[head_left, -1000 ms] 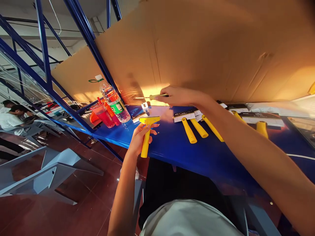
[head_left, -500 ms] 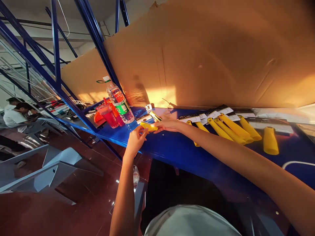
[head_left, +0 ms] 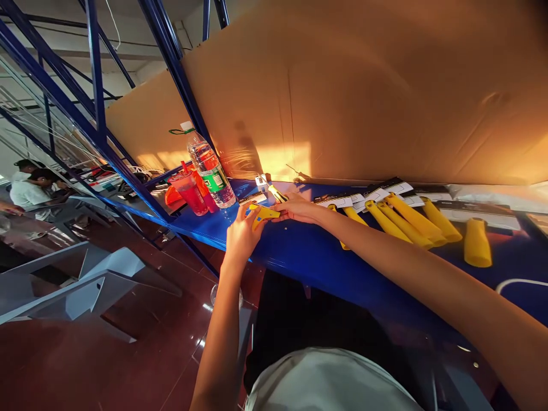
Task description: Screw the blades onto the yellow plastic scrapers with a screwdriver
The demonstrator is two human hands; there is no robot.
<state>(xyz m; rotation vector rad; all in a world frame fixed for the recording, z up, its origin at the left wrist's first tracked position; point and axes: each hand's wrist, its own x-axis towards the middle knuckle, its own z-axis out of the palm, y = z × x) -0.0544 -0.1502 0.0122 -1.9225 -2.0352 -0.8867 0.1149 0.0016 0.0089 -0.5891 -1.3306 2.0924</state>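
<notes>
My left hand (head_left: 243,233) is closed around a small yellow plastic piece (head_left: 266,213) with dark spots on it, above the blue table. My right hand (head_left: 296,208) reaches in from the right, its fingers closed at the piece's right end. Just behind those fingers is a yellow-and-black screwdriver-like handle (head_left: 278,194), slanting up and left; whether the right hand grips it or it lies behind, I cannot tell. A small white object (head_left: 261,182) and a white card or packet (head_left: 253,198) lie beyond my hands.
Several yellow tapered sleeves (head_left: 477,245) and black-and-white cards (head_left: 342,201) lie to the right on the blue table (head_left: 291,251). Left stand a water bottle (head_left: 214,177) and a red cup (head_left: 188,193). Cardboard (head_left: 363,103) backs the table. Blue posts (head_left: 171,57) and seated people (head_left: 40,191) are further left.
The yellow piece has turned slightly in my hands, showing its dark spots more clearly. Both hands stay together near the same place; the whole view has shifted slightly.
</notes>
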